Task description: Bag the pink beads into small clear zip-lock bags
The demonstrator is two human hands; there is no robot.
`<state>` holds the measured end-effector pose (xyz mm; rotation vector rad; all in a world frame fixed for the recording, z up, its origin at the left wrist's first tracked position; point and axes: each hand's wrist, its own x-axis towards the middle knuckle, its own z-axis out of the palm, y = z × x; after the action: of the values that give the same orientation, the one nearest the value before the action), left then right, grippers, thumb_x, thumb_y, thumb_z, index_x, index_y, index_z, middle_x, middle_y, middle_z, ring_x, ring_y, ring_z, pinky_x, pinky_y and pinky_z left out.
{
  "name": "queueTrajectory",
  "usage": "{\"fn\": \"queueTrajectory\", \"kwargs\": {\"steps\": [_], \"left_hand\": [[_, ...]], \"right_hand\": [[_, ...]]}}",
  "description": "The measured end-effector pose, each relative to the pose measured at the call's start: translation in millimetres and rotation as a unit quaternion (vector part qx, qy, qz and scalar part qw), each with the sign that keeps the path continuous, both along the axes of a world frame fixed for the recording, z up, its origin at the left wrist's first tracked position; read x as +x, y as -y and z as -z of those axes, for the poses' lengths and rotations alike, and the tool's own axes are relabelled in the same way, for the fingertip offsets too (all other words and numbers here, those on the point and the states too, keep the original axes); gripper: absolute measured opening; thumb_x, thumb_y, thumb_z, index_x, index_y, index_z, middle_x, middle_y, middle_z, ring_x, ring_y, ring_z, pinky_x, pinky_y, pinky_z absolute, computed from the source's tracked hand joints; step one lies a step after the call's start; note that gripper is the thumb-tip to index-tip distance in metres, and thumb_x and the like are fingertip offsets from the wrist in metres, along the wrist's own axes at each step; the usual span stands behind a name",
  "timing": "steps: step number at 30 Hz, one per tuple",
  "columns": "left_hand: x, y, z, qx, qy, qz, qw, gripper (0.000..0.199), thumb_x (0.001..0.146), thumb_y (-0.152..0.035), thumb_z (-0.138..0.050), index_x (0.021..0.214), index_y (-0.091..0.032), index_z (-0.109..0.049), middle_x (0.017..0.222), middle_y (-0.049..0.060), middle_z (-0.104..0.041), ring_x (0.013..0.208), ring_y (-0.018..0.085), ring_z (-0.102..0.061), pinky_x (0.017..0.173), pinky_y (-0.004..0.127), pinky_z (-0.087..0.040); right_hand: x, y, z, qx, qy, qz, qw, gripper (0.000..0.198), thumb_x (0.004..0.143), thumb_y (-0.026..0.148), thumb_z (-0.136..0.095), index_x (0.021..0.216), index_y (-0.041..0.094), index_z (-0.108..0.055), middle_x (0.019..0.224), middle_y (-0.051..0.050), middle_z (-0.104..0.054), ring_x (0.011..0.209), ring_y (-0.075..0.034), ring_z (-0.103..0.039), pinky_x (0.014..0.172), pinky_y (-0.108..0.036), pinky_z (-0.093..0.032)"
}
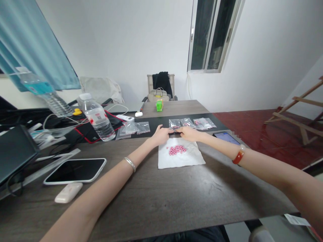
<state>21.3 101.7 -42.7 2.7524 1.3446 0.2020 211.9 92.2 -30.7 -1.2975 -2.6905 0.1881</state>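
Over the far edge of a white paper sheet (181, 162), my left hand (162, 135) and my right hand (188, 133) meet almost fingertip to fingertip. Their fingers are closed at the near edge of a small clear plastic bag (174, 123) with pinkish contents; the left thumb sticks up. The exact grip is too small to make out. A loose cluster of pink beads (177, 150) lies on the paper, just below my hands. Beyond my right hand are another filled bag (187, 122) and more clear bags (204, 123).
Clear bags (130, 128) lie left of my hands, near a water bottle (97, 117). A tablet-like device (75, 170) and white case (68, 192) rest on the near left. A phone (227, 137) sits by the right edge. A green object (159, 105) stands farther back.
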Motion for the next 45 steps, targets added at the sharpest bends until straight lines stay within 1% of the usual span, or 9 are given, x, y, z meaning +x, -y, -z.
{"fn": "queueTrajectory", "kwargs": {"steps": [4,9,16,23,30,35,37,41,45], "left_hand": [[1.6,5.6,-4.1,0.025,-0.015,0.006,1.0,0.058,0.078,-0.005,-0.037,0.13,-0.025,-0.056,0.129,0.006,-0.061,0.113,0.021,-0.06,0.115,0.049,-0.007],[6.7,9.7,-9.3,0.027,-0.035,-0.008,0.999,0.054,0.077,-0.006,-0.04,0.124,-0.022,-0.06,0.12,0.009,-0.066,0.111,0.022,-0.061,0.115,0.05,-0.001],[10.4,14.4,-7.3,0.041,-0.041,-0.015,0.998,0.053,0.077,-0.008,-0.042,0.125,-0.023,-0.058,0.12,0.009,-0.066,0.109,0.024,-0.062,0.114,0.052,-0.001],[18.1,5.1,-6.2,0.054,-0.057,-0.033,0.996,0.049,0.081,-0.011,-0.038,0.124,-0.02,-0.06,0.115,0.01,-0.068,0.106,0.024,-0.064,0.115,0.052,-0.003],[11.7,-11.4,5.6,-0.002,-0.023,-0.052,0.998,0.051,0.086,-0.014,-0.033,0.131,-0.029,-0.053,0.135,0.006,-0.056,0.12,0.027,-0.055,0.112,0.06,0.0],[6.9,-21.2,10.9,-0.049,0.046,-0.075,0.995,0.051,0.086,-0.014,-0.033,0.128,-0.032,-0.056,0.137,0.002,-0.053,0.126,0.024,-0.051,0.113,0.057,0.001],[5.5,-24.1,6.5,-0.088,0.086,-0.069,0.99,0.051,0.083,-0.012,-0.036,0.125,-0.029,-0.06,0.134,0.002,-0.056,0.125,0.021,-0.052,0.115,0.052,-0.006],[-11.8,-26.1,-12.3,-0.138,0.119,-0.04,0.982,0.051,0.075,-0.009,-0.043,0.12,-0.02,-0.065,0.124,0.001,-0.064,0.114,0.017,-0.06,0.104,0.029,-0.039],[-55.0,-21.9,-34.4,-0.09,0.114,-0.095,0.985,0.042,0.075,-0.014,-0.051,0.114,-0.014,-0.068,0.117,0.007,-0.068,0.107,0.019,-0.063,0.095,0.024,-0.045]], "right_hand": [[-7.8,3.0,-1.4,0.009,0.029,0.015,0.999,0.038,0.081,0.006,-0.041,0.107,0.009,-0.068,0.113,-0.017,-0.064,0.098,-0.022,-0.061,0.084,-0.03,-0.045],[-13.5,8.7,-10.2,-0.012,0.042,0.066,0.997,0.038,0.085,0.01,-0.04,0.112,0.013,-0.066,0.114,-0.014,-0.065,0.097,-0.023,-0.062,0.081,-0.03,-0.045],[-17.8,12.7,-14.4,-0.024,0.025,0.11,0.993,0.037,0.085,0.008,-0.042,0.112,0.013,-0.067,0.115,-0.015,-0.066,0.098,-0.023,-0.064,0.078,-0.026,-0.046],[-18.3,-0.2,-13.6,-0.029,0.022,0.119,0.992,0.038,0.08,0.003,-0.044,0.105,0.011,-0.071,0.109,-0.017,-0.069,0.099,-0.024,-0.065,0.079,-0.025,-0.046],[-12.2,-7.4,-6.2,-0.031,0.005,0.125,0.992,0.041,0.077,0.003,-0.045,0.109,0.012,-0.071,0.111,-0.016,-0.069,0.104,-0.024,-0.065,0.085,-0.024,-0.046],[-9.1,-9.2,-0.6,-0.031,-0.022,0.136,0.99,0.043,0.078,0.004,-0.045,0.111,0.012,-0.071,0.112,-0.016,-0.068,0.105,-0.024,-0.065,0.088,-0.025,-0.046],[-5.8,-12.5,-0.2,-0.044,-0.045,0.132,0.989,0.047,0.078,0.003,-0.043,0.115,0.015,-0.069,0.116,-0.011,-0.067,0.106,-0.022,-0.064,0.09,-0.025,-0.046],[3.1,-21.6,-1.7,-0.087,-0.098,0.128,0.983,0.047,0.078,0.002,-0.041,0.114,0.014,-0.07,0.119,-0.007,-0.066,0.11,-0.018,-0.062,0.095,-0.021,-0.043],[8.8,-29.2,0.0,-0.084,-0.111,0.139,0.98,0.043,0.076,0.001,-0.043,0.106,0.011,-0.073,0.112,-0.009,-0.069,0.107,-0.018,-0.064,0.096,-0.023,-0.044]]}}
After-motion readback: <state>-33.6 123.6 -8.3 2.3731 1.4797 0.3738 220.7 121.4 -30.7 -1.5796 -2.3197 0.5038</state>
